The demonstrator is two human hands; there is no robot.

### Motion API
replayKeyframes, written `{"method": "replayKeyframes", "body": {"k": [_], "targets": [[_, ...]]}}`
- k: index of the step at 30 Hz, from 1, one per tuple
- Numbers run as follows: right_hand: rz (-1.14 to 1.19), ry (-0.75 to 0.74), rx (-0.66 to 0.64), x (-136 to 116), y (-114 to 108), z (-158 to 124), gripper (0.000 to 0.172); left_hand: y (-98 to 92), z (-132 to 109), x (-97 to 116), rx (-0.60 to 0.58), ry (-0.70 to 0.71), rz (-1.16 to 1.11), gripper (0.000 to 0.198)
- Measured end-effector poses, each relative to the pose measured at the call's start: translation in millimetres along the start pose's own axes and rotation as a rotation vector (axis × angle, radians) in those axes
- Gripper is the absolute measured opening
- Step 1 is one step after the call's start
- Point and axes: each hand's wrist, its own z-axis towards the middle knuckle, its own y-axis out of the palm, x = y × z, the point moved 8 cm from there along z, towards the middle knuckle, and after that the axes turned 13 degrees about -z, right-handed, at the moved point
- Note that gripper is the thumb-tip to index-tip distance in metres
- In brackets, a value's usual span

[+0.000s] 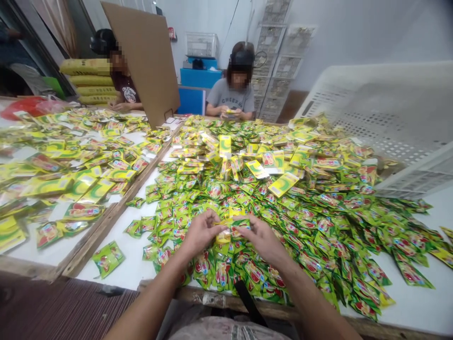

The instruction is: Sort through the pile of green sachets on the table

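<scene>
Both my hands meet low over a wide heap of green packets (255, 271) with red fruit pictures. My left hand (203, 232) has its fingers closed on a small yellow box (223, 234), which looks open at its side. From the right, my right hand (260, 236) pinches a green packet (241, 223) against that box. Whether the packet is partly inside the box cannot be made out. Beyond my hands, flat yellow boxes (283, 184) lie on top of the green packets.
A wooden strip (120, 203) divides the white table, with more yellow boxes (87, 184) on its left. A large white crate (399, 108) leans at the right. Two people sit across the table, a cardboard sheet (145, 56) between them.
</scene>
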Motion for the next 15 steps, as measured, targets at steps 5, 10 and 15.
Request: {"method": "replayKeyframes", "body": {"k": [5, 10, 15], "targets": [[0.001, 0.031, 0.123, 9, 2, 10, 0.028, 9.5, 3, -10, 0.1, -0.157, -0.447, 0.042], [0.164, 0.049, 0.192, 13, 0, 8, 0.029, 28.6, 0, -9, 0.108, -0.122, -0.486, 0.047], [0.419, 0.173, 0.045, 20, 7, 5, 0.038, 33.2, 6, -1, 0.144, 0.009, -0.263, 0.041]]}}
